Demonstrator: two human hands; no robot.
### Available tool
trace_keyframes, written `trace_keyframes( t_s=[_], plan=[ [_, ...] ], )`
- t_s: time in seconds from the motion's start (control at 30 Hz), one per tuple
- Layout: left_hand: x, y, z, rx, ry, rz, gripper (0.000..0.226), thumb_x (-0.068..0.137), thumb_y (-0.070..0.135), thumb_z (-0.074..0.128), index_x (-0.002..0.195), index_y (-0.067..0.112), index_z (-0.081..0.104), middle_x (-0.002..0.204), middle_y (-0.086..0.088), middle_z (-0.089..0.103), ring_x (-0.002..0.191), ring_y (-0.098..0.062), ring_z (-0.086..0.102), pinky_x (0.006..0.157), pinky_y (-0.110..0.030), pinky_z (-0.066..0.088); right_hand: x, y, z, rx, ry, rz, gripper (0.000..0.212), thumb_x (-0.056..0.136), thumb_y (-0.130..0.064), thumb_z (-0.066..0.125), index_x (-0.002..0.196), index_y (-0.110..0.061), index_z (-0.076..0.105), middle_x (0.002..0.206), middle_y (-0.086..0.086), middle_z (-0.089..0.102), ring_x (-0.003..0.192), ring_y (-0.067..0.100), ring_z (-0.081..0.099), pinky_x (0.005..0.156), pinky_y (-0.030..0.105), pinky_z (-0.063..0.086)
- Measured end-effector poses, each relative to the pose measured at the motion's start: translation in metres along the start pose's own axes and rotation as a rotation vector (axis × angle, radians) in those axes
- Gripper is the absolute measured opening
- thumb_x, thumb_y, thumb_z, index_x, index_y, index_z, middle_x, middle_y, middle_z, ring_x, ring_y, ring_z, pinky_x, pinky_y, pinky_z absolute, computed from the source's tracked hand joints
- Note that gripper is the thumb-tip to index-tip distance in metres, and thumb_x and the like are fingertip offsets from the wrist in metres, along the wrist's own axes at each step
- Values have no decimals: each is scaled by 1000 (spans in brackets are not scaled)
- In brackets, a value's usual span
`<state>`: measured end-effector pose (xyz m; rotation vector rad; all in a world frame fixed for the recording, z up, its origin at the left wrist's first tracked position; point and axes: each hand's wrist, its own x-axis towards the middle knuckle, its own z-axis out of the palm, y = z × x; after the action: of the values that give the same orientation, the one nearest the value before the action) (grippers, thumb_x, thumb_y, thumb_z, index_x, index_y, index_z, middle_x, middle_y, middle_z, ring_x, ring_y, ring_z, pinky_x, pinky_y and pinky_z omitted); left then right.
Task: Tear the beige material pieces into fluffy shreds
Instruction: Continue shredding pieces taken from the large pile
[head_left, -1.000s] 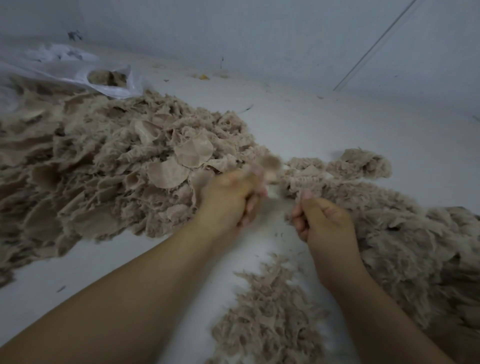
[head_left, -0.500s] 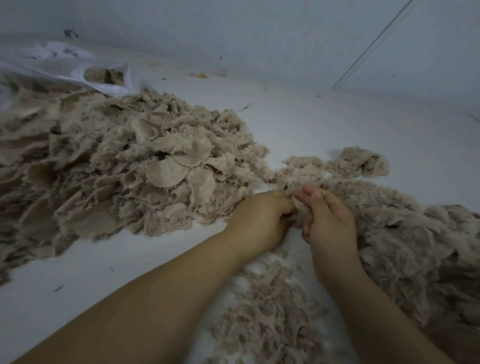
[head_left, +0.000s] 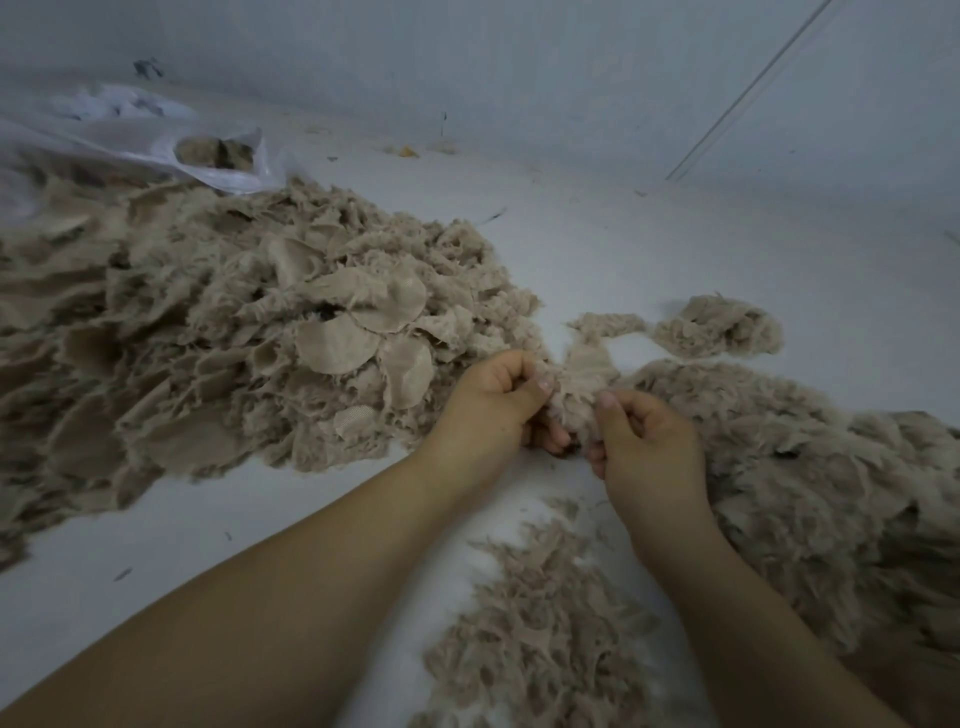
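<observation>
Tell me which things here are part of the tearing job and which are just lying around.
Part of the job:
- left hand and right hand, both gripping the beige piece
- big heap of untorn pieces
- fluffy shreds to the right
- small shred pile near the arms

Just lying about:
- clear plastic bag
- yellow scrap by the wall
- dark specks on the white surface

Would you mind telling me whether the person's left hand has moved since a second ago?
Yes. The left hand has moved right and down, away from the big beige pile of round material pieces, closing towards the right hand.
</observation>
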<state>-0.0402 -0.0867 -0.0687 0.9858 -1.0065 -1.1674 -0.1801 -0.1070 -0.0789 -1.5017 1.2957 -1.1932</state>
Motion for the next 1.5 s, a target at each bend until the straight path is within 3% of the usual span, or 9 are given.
trace_keyframes(
  t_s=[0.2, 0.4, 0.67, 1.03, 1.17, 1.27, 1.37, 1.43, 1.5],
  plan=[
    [-1, -1, 1, -51, 33, 2, 27, 99, -1, 44, 75, 8, 50, 56, -4, 57, 51, -21, 57, 54, -31, 50, -2, -1, 1, -13, 58, -25, 27, 102, -31, 53, 78, -23, 61, 60, -4, 54, 51, 11, 45, 52, 36, 41],
    [-1, 0, -1, 89, -92, -25, 11, 90, 9, 65, 94, 1, 58, 69, -14, 62, 56, -28, 58, 50, -33, 50, -3, -5, 1, 94, -52, -10, 13, 98, -17, 62, 88, -21, 69, 76, 0, 73, 69, 15, 69, 64, 29, 59],
    [-1, -1, -3, 63, -2, -25, 19, 92, 1, 62, 74, 7, 62, 48, -7, 58, 34, -13, 49, 35, -20, 38, -3, -2, -1, 205, 72, 38, 15, 96, -21, 65, 83, -22, 72, 54, -6, 63, 47, 4, 57, 48, 17, 48],
    [5, 6, -19, -275, 171, -74, 24, 97, 2, 47, 74, 11, 48, 62, -8, 42, 37, -13, 33, 40, -20, 20, 10, 13, -7, 214, 247, 60, 35, 106, -26, 49, 71, -22, 55, 47, -13, 39, 45, 11, 32, 46, 28, 32],
    [0, 9, -18, -224, 44, -70, 14, 88, 4, 55, 75, 10, 54, 63, -10, 49, 37, -17, 40, 38, -20, 27, 12, 11, -3, 221, 210, 107, 14, 101, -14, 57, 113, -19, 62, 90, -8, 66, 74, 8, 66, 60, 24, 57],
    [-3, 6, -11, -197, -68, -53, 22, 91, -8, 50, 79, 10, 57, 56, -9, 58, 38, -20, 51, 37, -24, 41, 8, 8, -1, 237, 188, 108, 51, 93, -5, 66, 136, -30, 52, 109, -16, 62, 91, 8, 67, 62, 26, 59],
    [-4, 6, -10, -182, -86, -31, 19, 90, -13, 48, 86, 6, 50, 58, -13, 62, 45, -23, 60, 40, -27, 48, 1, 2, -2, 267, 160, -15, 33, 93, -13, 58, 113, -38, 64, 109, -11, 67, 87, 12, 65, 52, 17, 50],
    [-4, 6, -9, -163, -72, -41, 22, 91, -15, 46, 87, 7, 50, 57, -15, 61, 47, -24, 62, 42, -28, 50, -3, -3, -3, 304, 68, -62, 11, 94, -29, 63, 87, -34, 69, 80, -11, 68, 72, 9, 65, 52, 20, 51],
    [-4, 6, -9, -136, -69, -53, 25, 90, -18, 46, 87, 7, 50, 59, -19, 59, 47, -27, 62, 43, -30, 51, -7, -7, -2, 297, -50, -91, 19, 88, -41, 69, 81, -24, 68, 64, -12, 65, 61, 4, 62, 55, 21, 54]
  ],
)
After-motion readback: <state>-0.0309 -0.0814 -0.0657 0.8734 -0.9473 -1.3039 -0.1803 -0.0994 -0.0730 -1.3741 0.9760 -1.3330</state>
